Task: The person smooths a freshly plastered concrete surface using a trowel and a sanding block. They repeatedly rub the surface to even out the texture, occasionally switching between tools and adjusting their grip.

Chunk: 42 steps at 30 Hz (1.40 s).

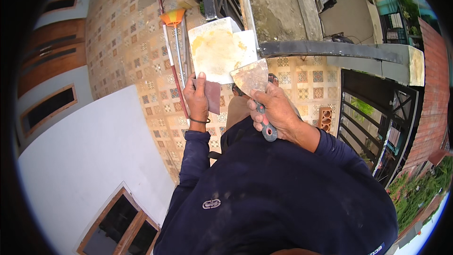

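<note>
In my right hand (278, 113) is a putty knife, its fingers wrapped round the dark handle with red insets (268, 126). The wide, worn blade (252, 77) points up and left, overlapping the lower right corner of a white, yellow-stained block-like surface (214, 54). My left hand (197, 98) pinches a reddish-brown piece of sandpaper (213, 98) under the thumb, just below that surface's lower left edge. Whether the sandpaper touches the surface I cannot tell. My feet show partly below the white surface.
An orange broom (173, 17) and long poles (174, 73) lie left of the white surface on the patterned tile floor (127, 56). A dark metal beam (330, 49) runs off to the right. A perforated brick (325, 119) sits by the dark gate (373, 118).
</note>
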Motion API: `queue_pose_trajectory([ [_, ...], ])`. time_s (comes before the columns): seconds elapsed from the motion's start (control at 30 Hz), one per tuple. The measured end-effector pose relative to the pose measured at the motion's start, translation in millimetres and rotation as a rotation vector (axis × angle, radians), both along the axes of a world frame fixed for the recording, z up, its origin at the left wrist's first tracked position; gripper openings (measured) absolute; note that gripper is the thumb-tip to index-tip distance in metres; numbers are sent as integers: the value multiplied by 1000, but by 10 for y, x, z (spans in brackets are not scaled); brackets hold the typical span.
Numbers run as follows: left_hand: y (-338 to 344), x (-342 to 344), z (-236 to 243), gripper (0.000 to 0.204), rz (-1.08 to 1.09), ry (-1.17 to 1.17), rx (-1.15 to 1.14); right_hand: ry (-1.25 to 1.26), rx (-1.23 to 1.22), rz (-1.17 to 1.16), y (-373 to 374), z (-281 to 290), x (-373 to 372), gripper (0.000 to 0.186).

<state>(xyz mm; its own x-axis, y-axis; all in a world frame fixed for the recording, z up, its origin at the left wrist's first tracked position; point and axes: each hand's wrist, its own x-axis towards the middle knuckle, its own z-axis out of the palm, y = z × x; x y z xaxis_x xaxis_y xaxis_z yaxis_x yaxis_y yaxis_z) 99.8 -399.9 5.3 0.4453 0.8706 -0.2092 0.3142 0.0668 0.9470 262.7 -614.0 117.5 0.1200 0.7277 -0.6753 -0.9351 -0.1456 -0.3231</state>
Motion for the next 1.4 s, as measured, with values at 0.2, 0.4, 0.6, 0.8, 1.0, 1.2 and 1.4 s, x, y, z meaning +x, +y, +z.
queue_pose_trajectory([
  [0.2,6,3,49,42,-35,21,30,-20,-44,-72,89,36,-38,22],
  [0.4,-18,28,97,43,-34,54,80,-9,-203,17,132,56,-64,13],
  [0.6,-26,41,56,46,4,-2,12,-66,-88,-62,169,92,-60,13],
  [0.8,0,25,6,48,-28,-16,23,-75,-51,-127,313,37,15,10],
  [1.0,-17,17,-5,49,-4,9,72,-67,-175,-48,348,28,51,15],
  [1.2,-4,31,-29,51,-9,0,64,-171,-32,-105,578,-80,291,12],
  [1.4,-45,22,-10,50,14,-8,90,-283,65,-218,306,-113,491,21],
])
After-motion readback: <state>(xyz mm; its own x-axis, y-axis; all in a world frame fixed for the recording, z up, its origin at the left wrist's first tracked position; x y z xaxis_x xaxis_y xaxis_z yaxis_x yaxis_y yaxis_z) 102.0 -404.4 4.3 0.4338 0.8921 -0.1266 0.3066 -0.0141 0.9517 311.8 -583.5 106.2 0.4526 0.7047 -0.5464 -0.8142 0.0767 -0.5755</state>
